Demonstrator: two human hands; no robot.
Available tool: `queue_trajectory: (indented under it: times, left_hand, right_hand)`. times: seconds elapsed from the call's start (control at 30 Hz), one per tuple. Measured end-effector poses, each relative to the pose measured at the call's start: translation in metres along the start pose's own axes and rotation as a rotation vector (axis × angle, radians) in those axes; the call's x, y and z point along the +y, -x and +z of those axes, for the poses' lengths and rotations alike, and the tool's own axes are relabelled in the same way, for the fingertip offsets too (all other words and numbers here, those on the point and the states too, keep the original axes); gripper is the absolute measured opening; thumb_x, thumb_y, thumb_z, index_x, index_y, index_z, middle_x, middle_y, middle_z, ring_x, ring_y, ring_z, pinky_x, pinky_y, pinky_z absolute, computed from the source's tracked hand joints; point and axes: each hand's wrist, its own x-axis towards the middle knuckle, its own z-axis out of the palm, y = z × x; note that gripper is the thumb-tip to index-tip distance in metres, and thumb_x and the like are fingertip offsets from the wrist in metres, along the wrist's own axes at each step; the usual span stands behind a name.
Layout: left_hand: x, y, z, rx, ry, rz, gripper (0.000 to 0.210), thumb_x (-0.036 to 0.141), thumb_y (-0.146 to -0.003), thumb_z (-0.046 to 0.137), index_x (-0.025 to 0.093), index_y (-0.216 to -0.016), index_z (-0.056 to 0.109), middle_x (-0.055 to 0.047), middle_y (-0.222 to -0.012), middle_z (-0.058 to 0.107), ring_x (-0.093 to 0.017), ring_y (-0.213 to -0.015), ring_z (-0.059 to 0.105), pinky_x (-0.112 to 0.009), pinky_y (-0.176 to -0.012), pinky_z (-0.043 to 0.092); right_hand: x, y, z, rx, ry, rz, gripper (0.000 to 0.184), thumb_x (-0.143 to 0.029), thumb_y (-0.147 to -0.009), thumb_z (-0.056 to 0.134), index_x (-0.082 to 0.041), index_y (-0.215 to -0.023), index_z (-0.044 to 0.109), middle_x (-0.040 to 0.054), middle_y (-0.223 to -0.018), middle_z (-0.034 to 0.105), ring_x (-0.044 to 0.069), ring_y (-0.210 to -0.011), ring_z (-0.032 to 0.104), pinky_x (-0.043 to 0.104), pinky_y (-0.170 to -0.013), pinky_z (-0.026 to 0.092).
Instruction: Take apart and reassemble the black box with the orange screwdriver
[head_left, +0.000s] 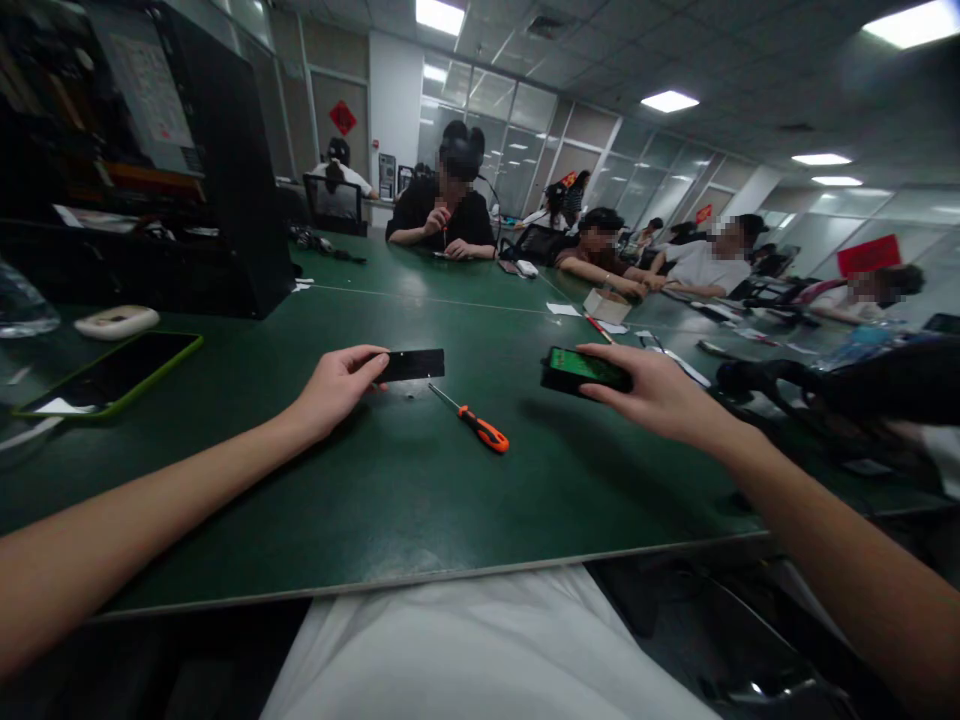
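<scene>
Between the thumb and fingers of my left hand is a flat black rectangular cover, held just above the table. My right hand grips a black case with a green circuit board showing on its upper face, raised over the table with a shadow below. On the green table, between the two hands, lies a screwdriver with an orange and black handle; its metal shaft points toward the black cover. A tiny item lies under the cover, too small to name.
A tall black computer case stands at the left. Near it are a green-rimmed phone and a white rounded device. A small open box and papers lie farther back. Co-workers sit across the table, one in black.
</scene>
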Motion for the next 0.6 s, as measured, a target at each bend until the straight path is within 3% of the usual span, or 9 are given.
queue_trajectory:
  times: [0.1,0.17,0.27,0.4,0.6]
  left_hand:
    - [0.000,0.000,0.001,-0.013,-0.025,0.020,0.038,0.049,-0.079,0.075,0.017,-0.100,0.078,-0.007,-0.092,0.075,-0.019,-0.072,0.068,-0.029,-0.064,0.055]
    - [0.001,-0.001,0.002,0.005,-0.010,0.016,0.037,0.048,-0.078,0.076,0.018,-0.099,0.078,-0.007,-0.094,0.076,-0.019,-0.071,0.068,-0.029,-0.065,0.056]
    - [0.002,-0.001,0.002,0.029,0.021,0.005,0.036,0.046,-0.078,0.077,0.017,-0.099,0.078,-0.007,-0.098,0.076,-0.020,-0.072,0.070,-0.030,-0.069,0.059]
    - [0.003,0.001,0.003,0.005,0.025,0.002,0.035,0.045,-0.077,0.078,0.018,-0.099,0.078,-0.007,-0.100,0.077,-0.020,-0.073,0.073,-0.033,-0.072,0.061]
    - [0.007,0.005,0.006,-0.046,0.035,0.015,0.036,0.046,-0.074,0.082,0.017,-0.096,0.078,-0.007,-0.095,0.079,-0.024,-0.074,0.075,-0.039,-0.078,0.064]
  right_hand:
    - [0.077,0.041,-0.010,-0.059,0.221,0.200,0.059,-0.053,-0.090,0.059,-0.012,-0.131,0.067,0.0224,-0.111,0.073,0.040,-0.096,0.071,0.049,-0.077,0.055]
    - [0.118,0.068,-0.012,-0.127,0.276,0.376,0.059,-0.056,-0.089,0.058,-0.013,-0.128,0.069,0.0215,-0.090,0.074,0.037,-0.080,0.072,0.045,-0.065,0.052]
    - [0.161,0.095,-0.017,-0.103,0.288,0.561,0.058,-0.060,-0.083,0.059,-0.016,-0.118,0.073,0.0212,-0.091,0.074,0.042,-0.083,0.071,0.048,-0.066,0.052]
    - [0.186,0.103,-0.025,-0.124,0.239,0.642,0.060,-0.068,-0.072,0.060,-0.017,-0.101,0.073,0.0252,-0.100,0.074,0.049,-0.095,0.070,0.057,-0.075,0.054]
    - [0.188,0.095,-0.023,-0.189,0.156,0.652,0.042,-0.057,-0.052,0.075,-0.023,-0.072,0.062,0.0214,-0.079,0.072,0.043,-0.073,0.071,0.055,-0.069,0.057]
